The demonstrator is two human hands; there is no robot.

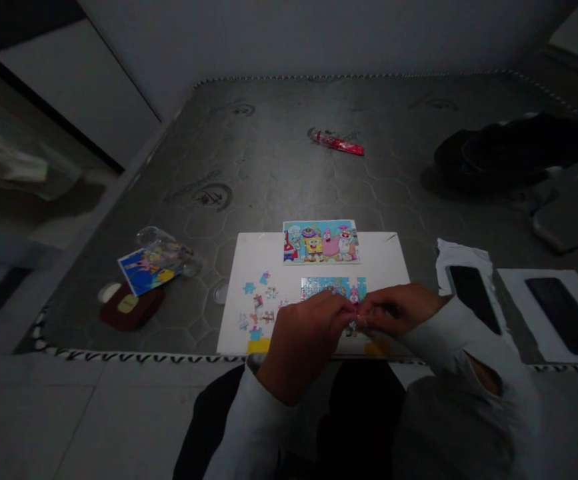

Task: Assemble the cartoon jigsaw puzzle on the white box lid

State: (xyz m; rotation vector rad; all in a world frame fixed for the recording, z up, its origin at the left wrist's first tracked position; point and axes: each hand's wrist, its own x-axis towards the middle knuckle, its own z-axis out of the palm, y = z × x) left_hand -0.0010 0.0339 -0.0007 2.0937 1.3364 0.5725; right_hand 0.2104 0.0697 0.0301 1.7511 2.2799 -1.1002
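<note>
A partly joined jigsaw puzzle (313,285) with cartoon figures lies on a white board (399,267). Over its lower right part, my left hand (311,333) and my right hand (401,308) meet, fingertips pinched together. Whatever sits between the fingertips is too small and dark to make out. My hands hide much of the puzzle. Loose puzzle pieces (257,301) are scattered on the board to the left. Behind the puzzle lies a printed picture card (321,243) with the same sort of characters.
Left of the board are a clear plastic wrapper (161,247), a blue picture card (141,273) and a brown pouch (131,310). Two phones (473,297) (566,313) lie at right. Farther back are a red packet (339,143) and a black bag (513,153).
</note>
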